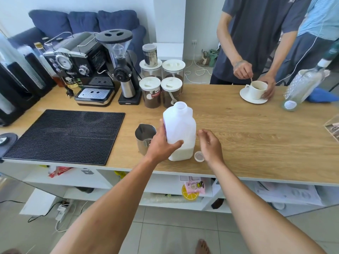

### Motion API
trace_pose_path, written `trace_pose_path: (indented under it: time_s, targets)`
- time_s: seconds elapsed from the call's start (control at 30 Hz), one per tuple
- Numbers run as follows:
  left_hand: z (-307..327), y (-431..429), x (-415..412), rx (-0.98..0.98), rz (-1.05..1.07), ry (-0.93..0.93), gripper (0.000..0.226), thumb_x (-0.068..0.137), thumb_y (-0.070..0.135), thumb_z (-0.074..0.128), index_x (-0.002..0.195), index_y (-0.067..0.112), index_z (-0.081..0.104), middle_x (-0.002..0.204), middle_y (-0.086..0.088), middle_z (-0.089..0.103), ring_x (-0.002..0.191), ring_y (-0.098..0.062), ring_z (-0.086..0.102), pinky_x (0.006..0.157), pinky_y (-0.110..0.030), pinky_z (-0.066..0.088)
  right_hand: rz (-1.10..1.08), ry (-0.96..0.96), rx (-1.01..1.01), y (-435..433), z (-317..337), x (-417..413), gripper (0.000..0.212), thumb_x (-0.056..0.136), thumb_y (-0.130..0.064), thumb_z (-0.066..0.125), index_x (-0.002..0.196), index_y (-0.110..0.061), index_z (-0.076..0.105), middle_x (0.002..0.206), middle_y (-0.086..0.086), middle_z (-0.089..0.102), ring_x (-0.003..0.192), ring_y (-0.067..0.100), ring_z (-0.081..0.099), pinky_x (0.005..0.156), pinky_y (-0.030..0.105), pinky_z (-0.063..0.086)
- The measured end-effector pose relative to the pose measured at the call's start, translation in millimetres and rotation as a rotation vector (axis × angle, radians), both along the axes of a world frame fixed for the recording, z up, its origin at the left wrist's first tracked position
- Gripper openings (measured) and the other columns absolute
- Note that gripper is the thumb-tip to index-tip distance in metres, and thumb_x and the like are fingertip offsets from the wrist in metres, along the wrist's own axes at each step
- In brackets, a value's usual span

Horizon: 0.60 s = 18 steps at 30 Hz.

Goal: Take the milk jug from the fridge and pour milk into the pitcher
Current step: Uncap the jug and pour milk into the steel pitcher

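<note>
On a wooden counter (256,143), a black mat (64,136) lies at left. Just right of it stands a steel pitcher (144,138). The left hand (161,145) grips an upright, uncapped jug (180,131) beside the pitcher, with milk low inside. Its cap (199,156) lies alongside. The right hand (211,145) hovers, fingers relaxed, holding nothing.

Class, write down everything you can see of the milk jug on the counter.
The milk jug is white, cloudy plastic, square-bodied with sloped shoulders and a round neck, uncapped. It stands upright on the wooden counter, milk filling only its bottom part. A purplish label shows on its left side. The left hand grips it, thumb across the front. A cap lies by its base, the steel pitcher stands just left.
</note>
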<state>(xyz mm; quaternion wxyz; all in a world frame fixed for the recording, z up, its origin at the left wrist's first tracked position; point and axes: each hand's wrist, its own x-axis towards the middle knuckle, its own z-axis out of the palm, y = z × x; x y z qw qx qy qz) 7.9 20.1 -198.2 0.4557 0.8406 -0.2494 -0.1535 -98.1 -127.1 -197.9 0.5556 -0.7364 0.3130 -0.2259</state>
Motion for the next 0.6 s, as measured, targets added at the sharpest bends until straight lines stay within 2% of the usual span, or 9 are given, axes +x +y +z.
trace_pose_path:
  time_s: [0.07, 0.13, 0.23, 0.33, 0.43, 0.53, 0.6]
  targets:
    - [1, 2, -3, 0.013, 0.014, -0.01, 0.103, 0.066, 0.061, 0.073, 0.151, 0.033, 0.022, 0.137, 0.008, 0.054, 0.123, -0.017, 0.054, 0.101, -0.044, 0.051, 0.004, -0.076, 0.031, 8, 12, 5, 0.028, 0.099, -0.032, 0.049, 0.107, -0.014, 0.068, 0.102, -0.004, 0.069, 0.089, 0.005, 0.061, 0.065, 0.006, 0.041]
    - [2, 6, -5, 0.013, 0.028, -0.021, 0.097, 0.066, 0.062, 0.075, 0.147, 0.033, 0.03, 0.136, 0.007, 0.052, 0.124, -0.016, 0.053, 0.099, -0.045, 0.052, 0.007, -0.126, 0.052, 13, 17, 6, 0.028, 0.099, -0.032, 0.05, 0.103, -0.012, 0.068, 0.096, -0.003, 0.07, 0.083, 0.002, 0.061, 0.061, 0.004, 0.041]
    - [2, 15, -10, 0.015, 0.049, -0.045, 0.086, 0.074, 0.055, 0.078, 0.144, 0.025, 0.038, 0.137, 0.005, 0.05, 0.12, -0.013, 0.054, 0.098, -0.039, 0.052, 0.065, -0.102, -0.009, 17, 15, 4, 0.027, 0.095, -0.044, 0.055, 0.095, -0.02, 0.067, 0.091, -0.007, 0.07, 0.083, 0.005, 0.063, 0.067, 0.016, 0.045]
    - [-2, 32, -20, 0.0, 0.129, -0.155, 0.051, 0.086, 0.043, 0.073, 0.126, 0.019, 0.052, 0.119, 0.006, 0.057, 0.104, -0.009, 0.058, 0.089, -0.03, 0.052, 0.112, -0.06, -0.095, 22, 11, 6, 0.02, 0.092, -0.041, 0.06, 0.096, -0.022, 0.064, 0.089, -0.007, 0.07, 0.084, 0.012, 0.064, 0.07, 0.028, 0.047]
    - [-12, 49, -30, -0.049, 0.221, -0.225, 0.017, 0.092, 0.031, 0.067, 0.097, 0.019, 0.056, 0.094, 0.007, 0.059, 0.084, -0.009, 0.057, 0.075, -0.029, 0.051, 0.109, -0.055, -0.16, 21, 11, 10, 0.013, 0.094, -0.032, 0.058, 0.097, -0.019, 0.061, 0.084, -0.008, 0.066, 0.078, 0.011, 0.059, 0.067, 0.029, 0.044]
    - [-26, 60, -33, -0.043, 0.324, -0.213, 0.025, 0.093, 0.03, 0.064, 0.081, 0.018, 0.047, 0.077, 0.003, 0.054, 0.069, -0.017, 0.051, 0.062, -0.033, 0.042, 0.119, -0.041, -0.177, 20, 12, 13, 0.016, 0.095, -0.03, 0.057, 0.091, -0.015, 0.059, 0.077, -0.008, 0.062, 0.071, 0.009, 0.055, 0.061, 0.025, 0.04]
    - [-33, 63, -30, -0.07, 0.426, -0.085, 0.028, 0.092, 0.035, 0.064, 0.083, 0.015, 0.048, 0.077, 0.0, 0.053, 0.069, -0.018, 0.05, 0.063, -0.034, 0.042, 0.147, -0.025, -0.164, 18, 11, 14, 0.012, 0.094, -0.026, 0.059, 0.09, -0.014, 0.06, 0.079, -0.004, 0.063, 0.073, 0.012, 0.054, 0.062, 0.022, 0.04]
